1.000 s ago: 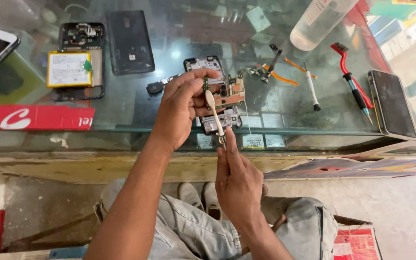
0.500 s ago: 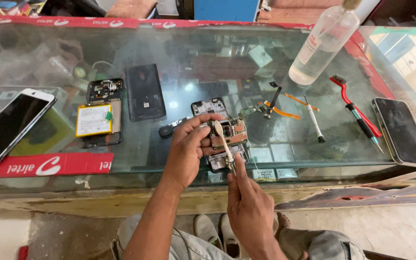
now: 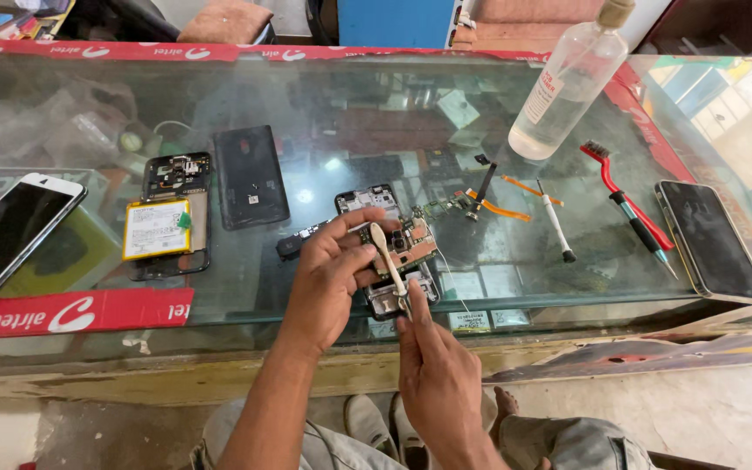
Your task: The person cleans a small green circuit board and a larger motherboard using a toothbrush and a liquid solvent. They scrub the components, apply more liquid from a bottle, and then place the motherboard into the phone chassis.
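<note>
Glass tabletop is seen with phone parts spread across it. A circuit board is pinched at its left edge by the left hand, fingers closed on it, above an opened phone frame lying on the glass. A white tool is gripped by the right hand, fingers clamped round its lower end. The tool's long axis runs from the right hand up and slightly left, away from the body, its rounded tip resting over the board. The board lies just ahead of both hands; the left hand is nearer it and touching. The hands are close together, not touching. Further left an open phone with yellow battery and a black cover are noted; at right a bottle, red brush and dark phone.
</note>
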